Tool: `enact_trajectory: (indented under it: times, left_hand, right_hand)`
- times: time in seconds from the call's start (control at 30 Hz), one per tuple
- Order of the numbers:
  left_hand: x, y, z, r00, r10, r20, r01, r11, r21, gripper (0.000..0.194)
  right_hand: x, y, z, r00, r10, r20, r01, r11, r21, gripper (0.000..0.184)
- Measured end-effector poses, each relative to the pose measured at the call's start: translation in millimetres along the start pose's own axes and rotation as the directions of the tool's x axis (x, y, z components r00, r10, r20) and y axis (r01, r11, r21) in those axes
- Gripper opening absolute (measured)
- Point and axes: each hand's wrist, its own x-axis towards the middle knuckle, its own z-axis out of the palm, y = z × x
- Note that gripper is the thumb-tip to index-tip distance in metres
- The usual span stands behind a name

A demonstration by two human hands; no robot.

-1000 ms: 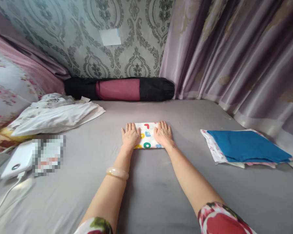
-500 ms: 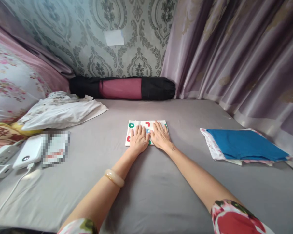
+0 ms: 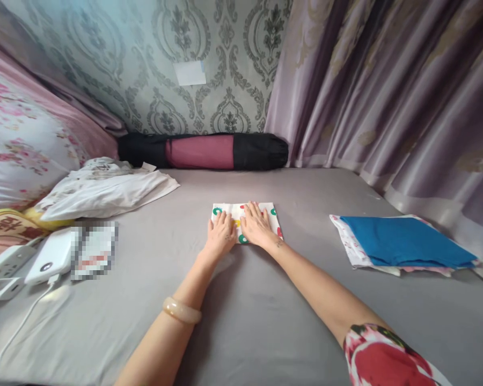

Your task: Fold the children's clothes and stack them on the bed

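Note:
A folded white cloth with coloured letter prints lies flat on the grey bed sheet, in the middle of the view. My left hand rests on the left part of the cloth, fingers stretched forward. Beside it my right hand presses flat on the middle of the cloth, fingers extended. Neither hand grips anything. Parts of the cloth are hidden under both hands. A pale bangle circles my left forearm.
A stack of folded fabric with a blue piece on top lies at right. At left are a crumpled white cloth, a white power bank with a cable, and a power strip. A black and maroon roll bag lies along the wall.
From the cloth's two side edges, my hands came inward and flat onto its top. Since then, the left has slid back left and the right slightly left. The view shifted a little.

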Motion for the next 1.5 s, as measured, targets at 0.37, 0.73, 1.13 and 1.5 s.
enact_trajectory:
  times: [0.37, 0.73, 1.13, 1.5]
  left_hand:
    - [-10.6, -23.4, 5.0, 0.998, -0.038, -0.058, 0.031, 0.992, -0.119, 0.045]
    - [-10.6, -35.1, 3.8, 0.973, -0.110, -0.204, 0.070, 0.978, -0.194, 0.039]
    - [-7.4, -39.2, -0.6, 0.965, -0.184, -0.185, 0.129, 0.953, -0.276, 0.040]
    - [0.2, -51.5, -6.1, 0.918, -0.326, -0.225, 0.204, 0.876, -0.436, 0.040]
  right_hand:
    - [7.1, -7.9, 21.2, 1.000, -0.020, 0.001, 0.020, 1.000, 0.002, 0.060]
    - [24.8, -38.1, 22.4, 1.000, 0.003, -0.009, -0.003, 1.000, -0.008, 0.058]
    - [32.7, -51.0, 19.7, 1.000, -0.017, 0.014, 0.017, 1.000, -0.002, 0.058]
    - [33.0, -66.5, 27.2, 0.995, -0.044, 0.086, 0.039, 0.997, 0.064, 0.061]
